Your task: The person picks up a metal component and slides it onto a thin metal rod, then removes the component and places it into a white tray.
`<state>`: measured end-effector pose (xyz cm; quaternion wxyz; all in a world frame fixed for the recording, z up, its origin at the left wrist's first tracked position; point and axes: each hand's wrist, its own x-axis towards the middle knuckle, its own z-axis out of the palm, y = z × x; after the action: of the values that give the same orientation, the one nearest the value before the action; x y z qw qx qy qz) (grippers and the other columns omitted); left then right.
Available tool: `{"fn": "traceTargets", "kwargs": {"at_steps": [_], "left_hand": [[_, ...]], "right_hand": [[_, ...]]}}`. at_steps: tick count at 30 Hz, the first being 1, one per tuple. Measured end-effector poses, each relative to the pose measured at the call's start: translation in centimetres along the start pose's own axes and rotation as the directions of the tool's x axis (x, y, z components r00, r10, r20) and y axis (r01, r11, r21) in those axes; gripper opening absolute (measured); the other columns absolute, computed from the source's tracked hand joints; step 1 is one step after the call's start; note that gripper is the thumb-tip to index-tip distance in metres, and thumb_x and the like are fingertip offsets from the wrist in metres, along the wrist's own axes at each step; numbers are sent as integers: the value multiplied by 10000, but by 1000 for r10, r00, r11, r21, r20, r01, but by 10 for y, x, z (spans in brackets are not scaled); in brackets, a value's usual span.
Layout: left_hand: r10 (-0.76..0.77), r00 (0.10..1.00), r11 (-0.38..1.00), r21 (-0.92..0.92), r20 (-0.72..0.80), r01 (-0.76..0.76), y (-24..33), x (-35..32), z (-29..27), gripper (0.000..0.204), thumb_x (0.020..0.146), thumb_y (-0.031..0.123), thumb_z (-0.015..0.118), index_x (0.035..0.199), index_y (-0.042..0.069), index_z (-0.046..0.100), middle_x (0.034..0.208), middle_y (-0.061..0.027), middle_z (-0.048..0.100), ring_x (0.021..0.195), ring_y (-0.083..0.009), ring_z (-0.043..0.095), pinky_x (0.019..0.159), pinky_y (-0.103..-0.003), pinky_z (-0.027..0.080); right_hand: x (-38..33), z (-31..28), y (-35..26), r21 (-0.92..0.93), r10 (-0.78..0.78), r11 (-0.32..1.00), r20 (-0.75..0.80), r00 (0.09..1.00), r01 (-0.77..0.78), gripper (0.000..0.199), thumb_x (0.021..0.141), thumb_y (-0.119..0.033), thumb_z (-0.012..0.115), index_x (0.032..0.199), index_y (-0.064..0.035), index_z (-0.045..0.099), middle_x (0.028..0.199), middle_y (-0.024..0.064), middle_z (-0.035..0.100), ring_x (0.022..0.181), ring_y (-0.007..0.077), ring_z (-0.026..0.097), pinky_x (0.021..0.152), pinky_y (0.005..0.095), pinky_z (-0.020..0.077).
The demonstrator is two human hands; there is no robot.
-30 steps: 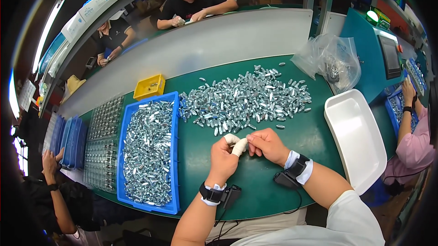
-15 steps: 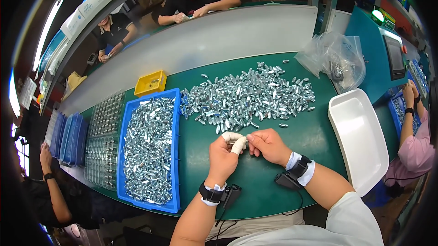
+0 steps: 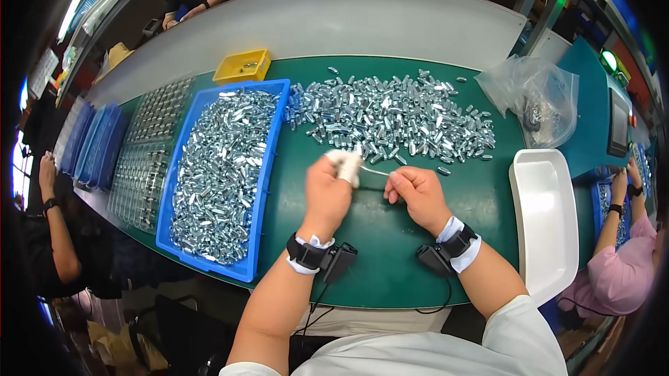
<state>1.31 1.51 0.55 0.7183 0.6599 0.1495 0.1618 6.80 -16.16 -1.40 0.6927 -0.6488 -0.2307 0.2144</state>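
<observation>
My left hand (image 3: 329,191) is closed, with white coverings on its thumb and fingers; whatever sits between those fingertips is hidden. A thin pale rod (image 3: 375,171) runs from them to my right hand (image 3: 420,193), which pinches its right end between bare thumb and forefinger. Both hands are over the green table just in front of a spread heap of small silver metal pieces (image 3: 390,121). Left of my hands, a blue tray (image 3: 263,198) is filled with similar pieces.
A yellow bin (image 3: 261,69) stands behind the tray. Clear racks of metal parts (image 3: 139,177) lie left, beside blue containers (image 3: 103,146). At right are a white tub (image 3: 519,202), a plastic bag (image 3: 550,90) and a teal machine (image 3: 585,125). Other people sit around the table.
My hands have moved apart, so the thin rod now shows between them. The view has shifted, and the table's contents appear higher in it.
</observation>
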Motion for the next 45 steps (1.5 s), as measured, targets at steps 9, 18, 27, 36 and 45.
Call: {"fn": "traceTargets", "kwargs": {"at_steps": [9,18,27,36,45], "left_hand": [[244,701,925,-58,-670,-377,22,18,-43,184,934,128,576,1089,31,576,723,9,546,563,-43,425,493,-188,329],[202,979,690,710,-5,-138,-16,23,-14,215,775,104,734,948,8,651,817,-101,679,712,-151,628,639,-273,490],[261,963,512,836,68,-197,-5,22,-13,145,763,83,704,885,29,649,765,-130,645,708,-271,634,654,-353,500],[240,962,351,913,128,-209,5,22,-5,177,743,84,704,889,22,625,792,-130,620,752,-295,620,688,-391,497],[8,990,953,299,138,-49,9,1,-6,144,909,101,583,1009,-1,603,833,-34,607,717,-110,573,667,-259,480]], "right_hand": [[-2,-9,0,173,32,985,-23,999,-28,323,987,-219,471,781,-7,602,678,46,601,615,81,529,611,210,408],[1,-10,0,173,-13,985,4,1000,12,325,987,-222,476,780,-5,602,665,44,593,630,91,548,618,221,425],[-4,-11,1,181,20,983,33,999,-26,324,990,-222,473,789,-3,601,665,37,590,642,99,557,636,231,439],[0,-10,-1,176,1,984,31,1000,-6,330,989,-238,481,793,-1,598,635,16,572,627,84,554,606,225,440],[-2,-6,2,211,45,976,2,999,-45,335,997,-230,457,791,-5,597,654,35,577,652,106,556,634,232,433]]}}
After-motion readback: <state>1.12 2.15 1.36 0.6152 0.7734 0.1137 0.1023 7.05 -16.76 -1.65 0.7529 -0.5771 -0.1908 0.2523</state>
